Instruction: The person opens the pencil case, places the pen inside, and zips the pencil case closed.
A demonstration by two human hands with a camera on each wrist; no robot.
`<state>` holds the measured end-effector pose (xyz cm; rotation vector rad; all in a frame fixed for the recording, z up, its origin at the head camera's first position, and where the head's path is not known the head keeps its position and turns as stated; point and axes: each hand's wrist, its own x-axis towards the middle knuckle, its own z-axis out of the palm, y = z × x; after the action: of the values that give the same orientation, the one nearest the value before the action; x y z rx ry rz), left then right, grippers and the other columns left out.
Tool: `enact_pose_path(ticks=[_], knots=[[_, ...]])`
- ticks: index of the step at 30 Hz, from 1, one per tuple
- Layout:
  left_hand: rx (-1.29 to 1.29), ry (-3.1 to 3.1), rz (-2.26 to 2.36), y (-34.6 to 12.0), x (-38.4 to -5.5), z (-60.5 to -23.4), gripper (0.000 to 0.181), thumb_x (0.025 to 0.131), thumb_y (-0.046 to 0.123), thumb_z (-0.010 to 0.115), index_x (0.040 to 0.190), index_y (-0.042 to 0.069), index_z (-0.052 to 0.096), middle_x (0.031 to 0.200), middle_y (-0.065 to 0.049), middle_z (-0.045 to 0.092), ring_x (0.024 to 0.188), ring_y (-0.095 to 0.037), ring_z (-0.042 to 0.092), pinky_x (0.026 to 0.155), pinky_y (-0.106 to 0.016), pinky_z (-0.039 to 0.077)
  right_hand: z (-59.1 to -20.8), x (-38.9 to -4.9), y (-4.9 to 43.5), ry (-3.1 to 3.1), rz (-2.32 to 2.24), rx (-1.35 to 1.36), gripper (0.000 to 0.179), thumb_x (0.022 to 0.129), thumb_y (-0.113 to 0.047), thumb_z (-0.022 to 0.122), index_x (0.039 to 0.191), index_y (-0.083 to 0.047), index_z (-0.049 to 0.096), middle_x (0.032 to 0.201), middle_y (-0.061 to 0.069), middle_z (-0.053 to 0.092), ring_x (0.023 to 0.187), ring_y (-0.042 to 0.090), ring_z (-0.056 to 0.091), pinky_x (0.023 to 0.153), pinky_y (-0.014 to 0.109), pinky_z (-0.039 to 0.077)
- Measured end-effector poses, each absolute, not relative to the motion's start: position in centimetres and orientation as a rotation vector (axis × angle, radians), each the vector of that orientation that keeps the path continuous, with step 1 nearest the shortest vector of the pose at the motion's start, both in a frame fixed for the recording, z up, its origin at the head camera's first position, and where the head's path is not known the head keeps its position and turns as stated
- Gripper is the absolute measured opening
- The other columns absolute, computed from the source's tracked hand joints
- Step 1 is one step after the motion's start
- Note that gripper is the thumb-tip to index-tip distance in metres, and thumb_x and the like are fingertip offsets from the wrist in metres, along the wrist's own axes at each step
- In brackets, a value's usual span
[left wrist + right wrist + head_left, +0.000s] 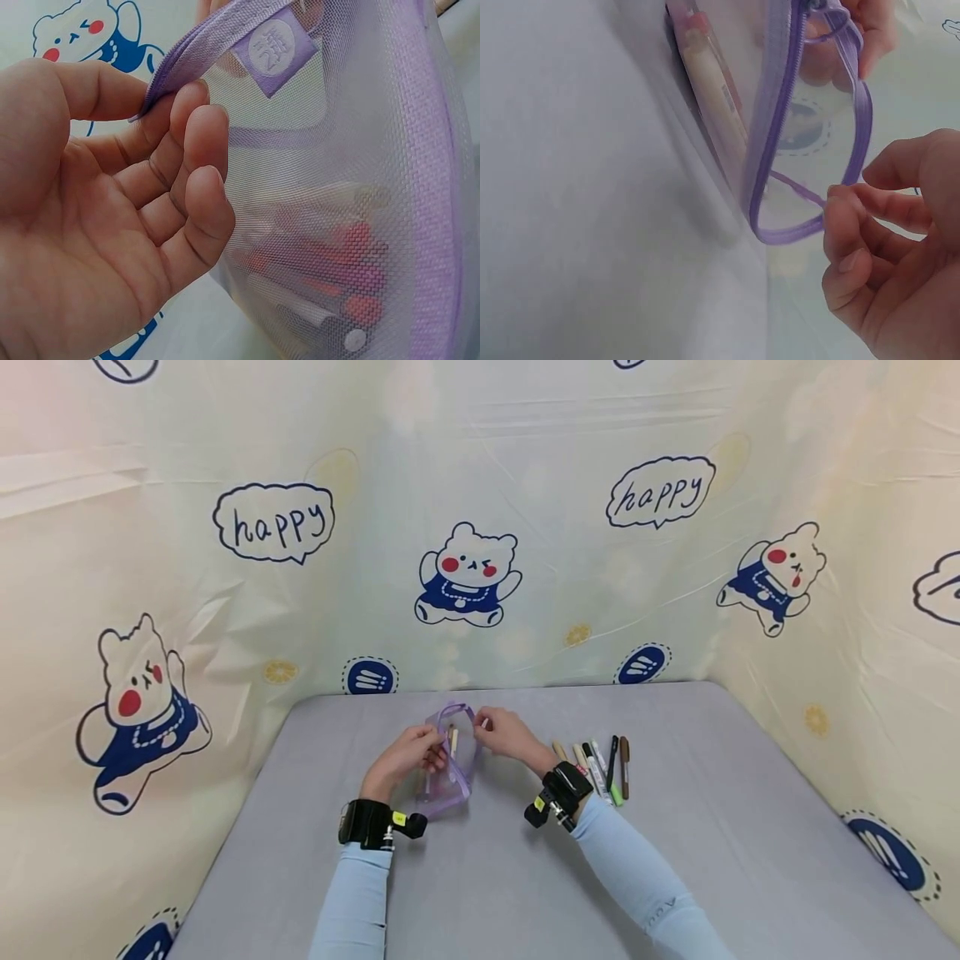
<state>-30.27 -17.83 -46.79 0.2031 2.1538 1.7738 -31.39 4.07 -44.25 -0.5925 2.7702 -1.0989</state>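
A see-through mesh pencil pouch (459, 783) with purple trim stands on the table between the two hands, its zipped top spread apart. My left hand (408, 756) pinches one side of the purple zipper edge (184, 64) between thumb and forefinger, the other fingers curled beside the mesh. On the opposite side, my right hand (510, 735) holds the zipper edge (861, 127) with thumb and fingertips. Several pens (322, 262) show blurred through the mesh, one of them a cream-coloured pen (712, 86). A purple square tag (277, 56) hangs at the opening.
Several loose pens and markers lie on the grey table (720, 827) beyond my right wrist, among them a brown marker (625, 764) and a black pen (612, 760). A printed cloth backdrop (555, 560) rises behind the table's far edge.
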Motion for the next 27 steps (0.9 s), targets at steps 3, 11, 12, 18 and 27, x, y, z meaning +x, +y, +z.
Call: enact_pose_path(ticks=[3,11,12,18,27], knots=[[0.207,2.153,1.779,-17.8,-30.3,-46.9,0.024,0.103,0.020,0.045,0.085,0.006,0.052,0.078,-0.006,0.062,0.069,-0.017,0.060,0.061,-0.028,0.050,-44.3,-31.5,4.6,2.777,-1.073,-0.591,0.020,0.097,-0.021,0.055,0.109,-0.007,0.062,0.083,0.005,0.065,0.062,0.015,0.061,0.055,0.027,0.052],[0.214,2.160,1.776,-17.8,-30.2,-46.8,0.024,0.103,0.019,0.046,0.085,0.005,0.054,0.078,-0.006,0.062,0.069,-0.017,0.060,0.061,-0.028,0.050,-43.8,-31.2,6.6,2.793,-0.949,-0.594,0.021,0.096,-0.022,0.057,0.112,-0.009,0.061,0.083,0.005,0.065,0.063,0.014,0.062,0.056,0.027,0.051],[0.214,2.158,1.776,-17.8,-30.2,-46.8,0.024,0.103,0.019,0.046,0.085,0.005,0.054,0.078,-0.006,0.062,0.069,-0.017,0.060,0.061,-0.028,0.050,-43.7,-31.2,7.0,2.795,-0.924,-0.591,0.022,0.095,-0.022,0.057,0.112,-0.008,0.061,0.084,0.006,0.066,0.064,0.014,0.062,0.057,0.027,0.050],[0.224,2.170,1.765,-18.0,-30.0,-46.6,0.025,0.103,0.020,0.046,0.088,0.003,0.056,0.078,-0.005,0.062,0.069,-0.016,0.060,0.062,-0.028,0.050,-43.4,-31.2,9.1,2.799,-0.814,-0.551,0.028,0.094,-0.020,0.060,0.118,-0.006,0.061,0.089,0.007,0.067,0.070,0.015,0.061,0.060,0.027,0.049],[0.241,2.163,1.777,-18.1,-30.0,-46.5,0.025,0.102,0.021,0.046,0.089,0.003,0.058,0.078,-0.006,0.063,0.069,-0.017,0.060,0.064,-0.029,0.050,-44.2,-31.3,12.3,2.861,-0.658,-0.490,0.036,0.094,-0.024,0.062,0.125,-0.005,0.059,0.103,0.009,0.066,0.083,0.018,0.058,0.069,0.030,0.048]])
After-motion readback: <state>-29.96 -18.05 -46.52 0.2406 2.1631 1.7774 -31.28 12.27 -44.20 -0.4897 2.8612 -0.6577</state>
